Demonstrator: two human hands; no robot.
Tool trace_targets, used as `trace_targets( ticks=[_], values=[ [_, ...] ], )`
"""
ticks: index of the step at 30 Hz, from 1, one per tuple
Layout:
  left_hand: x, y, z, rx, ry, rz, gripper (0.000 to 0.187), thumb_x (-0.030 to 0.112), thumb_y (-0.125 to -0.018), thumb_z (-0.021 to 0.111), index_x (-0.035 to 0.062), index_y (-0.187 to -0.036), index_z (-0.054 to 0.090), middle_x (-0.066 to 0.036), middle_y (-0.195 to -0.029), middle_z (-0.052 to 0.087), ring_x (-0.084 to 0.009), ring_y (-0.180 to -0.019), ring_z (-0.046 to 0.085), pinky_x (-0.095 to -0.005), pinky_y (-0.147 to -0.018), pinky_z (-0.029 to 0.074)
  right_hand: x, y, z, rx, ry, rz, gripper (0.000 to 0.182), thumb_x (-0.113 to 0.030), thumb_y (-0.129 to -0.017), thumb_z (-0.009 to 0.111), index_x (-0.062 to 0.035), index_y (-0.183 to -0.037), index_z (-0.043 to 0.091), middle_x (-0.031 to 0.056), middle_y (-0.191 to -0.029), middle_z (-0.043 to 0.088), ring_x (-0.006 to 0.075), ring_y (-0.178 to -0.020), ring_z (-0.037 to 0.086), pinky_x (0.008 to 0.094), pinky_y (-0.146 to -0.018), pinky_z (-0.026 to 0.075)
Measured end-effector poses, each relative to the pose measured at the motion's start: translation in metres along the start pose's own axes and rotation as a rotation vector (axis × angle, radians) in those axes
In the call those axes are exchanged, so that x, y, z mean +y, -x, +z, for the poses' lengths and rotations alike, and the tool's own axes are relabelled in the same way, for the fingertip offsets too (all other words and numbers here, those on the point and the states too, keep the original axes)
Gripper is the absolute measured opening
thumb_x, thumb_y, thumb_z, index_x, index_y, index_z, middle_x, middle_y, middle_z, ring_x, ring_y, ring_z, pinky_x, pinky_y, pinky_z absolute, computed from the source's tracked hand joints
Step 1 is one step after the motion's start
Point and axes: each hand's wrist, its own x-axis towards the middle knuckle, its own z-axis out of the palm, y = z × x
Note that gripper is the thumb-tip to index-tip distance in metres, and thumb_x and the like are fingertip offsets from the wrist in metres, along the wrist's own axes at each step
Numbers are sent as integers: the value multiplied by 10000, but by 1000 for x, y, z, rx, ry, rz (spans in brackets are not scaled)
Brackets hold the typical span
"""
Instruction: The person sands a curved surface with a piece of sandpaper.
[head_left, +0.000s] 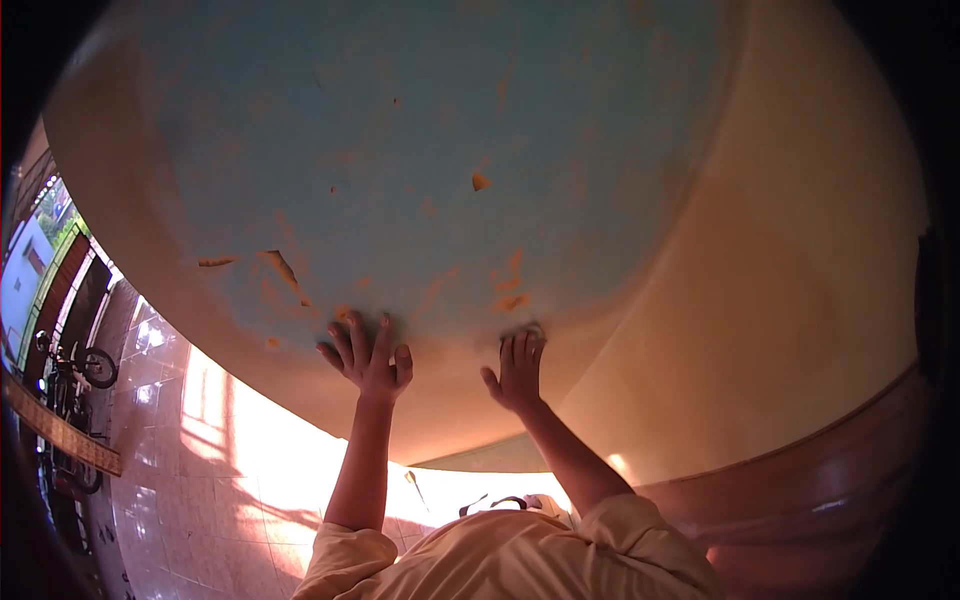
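Observation:
A wall [420, 140] with a large blue-green painted area fills the view ahead, with orange-brown patches and several torn or flaked spots. My left hand [370, 365] lies against the wall near the lower edge of the blue area, its fingers spread. To its right, my right hand [520, 375] presses on the same surface, fingers close together and thumb apart. A small pale thing shows at the right fingertips, too small to make out. One brown flaked spot [513, 302] sits just above that hand.
A plain cream wall [760, 320] meets this one on the right, above a shiny brown surface [800, 510]. At left are a sunlit tiled floor [200, 480], a wooden bar [65, 435] and a motorbike [65, 375]. A small thin object [413, 482] lies below my hands.

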Motion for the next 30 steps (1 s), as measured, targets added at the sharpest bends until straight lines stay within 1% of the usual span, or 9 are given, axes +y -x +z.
trace_targets(
  ticks=[3, 6, 9, 12, 18, 20, 26, 28, 30],
  values=[
    [-5, -2, 3, -27, -28, 11, 506, 421, -1012, 402, 121, -1360, 612, -214, -1586, 342, -428, -1525, 134, -614, -1198, -30, 9, -24, -14, 190, 111, -128, 751, -585, -959, 415, 44, -1368, 435, 326, -1459, 325, 534, -1332, 311, 770, -1041, 188],
    [-1, -2, 1, -43, -32, 13, 547, 427, -1017, 398, 74, -1399, 568, -238, -1594, 311, -443, -1525, 110, -626, -1190, -34, -20, -104, -109, 399, 65, -180, 771, -579, -974, 393, 51, -1417, 407, 328, -1504, 308, 548, -1373, 275, 764, -1079, 129],
    [5, 1, 0, -54, -35, -27, 575, 435, -1023, 396, 58, -1441, 514, -236, -1612, 269, -438, -1529, 83, -627, -1186, -46, -42, -152, -182, 550, 34, -292, 675, -466, -1007, 416, 27, -1467, 403, 258, -1588, 288, 472, -1480, 221, 695, -1141, 113],
    [15, -14, -1, -61, -33, -80, 612, 448, -1029, 385, 46, -1486, 449, -241, -1633, 200, -438, -1533, 40, -630, -1180, -62, -43, -153, -196, 514, -29, -310, 662, -449, -995, 446, 25, -1457, 423, 240, -1590, 299, 449, -1487, 229, 674, -1157, 114],
    [50, -17, -2, -153, 28, -208, 677, 482, -1016, 403, 70, -1550, 348, -265, -1652, 68, -495, -1509, -91, -678, -1133, -107, 31, -19, -24, 104, 117, -140, 749, -599, -946, 445, 74, -1275, 473, 337, -1378, 362, 541, -1253, 350, 734, -1009, 229],
    [63, -34, 4, -195, 31, -215, 691, 485, -1006, 425, 81, -1559, 333, -270, -1652, 50, -512, -1499, -124, -693, -1116, -120, 32, -22, -28, 157, 95, -218, 732, -558, -901, 547, 2, -1366, 482, 282, -1455, 354, 496, -1296, 357, 721, -993, 270],
    [92, -77, 17, -206, 66, -164, 675, 454, -977, 479, 87, -1537, 386, -277, -1649, 74, -514, -1495, -144, -702, -1101, -137, -11, -167, -196, 482, 73, -320, 721, -560, -911, 531, -75, -1440, 471, 196, -1564, 357, 443, -1433, 299, 724, -1095, 145],
    [89, -69, 34, -74, 55, -164, 601, 427, -973, 475, 120, -1490, 473, -254, -1638, 176, -505, -1512, -43, -698, -1113, -138, -13, -189, -223, 640, -4, -367, 670, -525, -921, 523, -63, -1406, 521, 204, -1543, 398, 448, -1440, 306, 718, -1111, 126],
    [81, -60, 39, -36, -25, -20, 631, 471, -1008, 382, 44, -1460, 489, -279, -1613, 227, -476, -1522, 40, -653, -1163, -80, 5, -177, -200, 655, 10, -343, 619, -500, -932, 515, -51, -1356, 553, 208, -1502, 439, 454, -1404, 343, 724, -1095, 146]
  ],
)
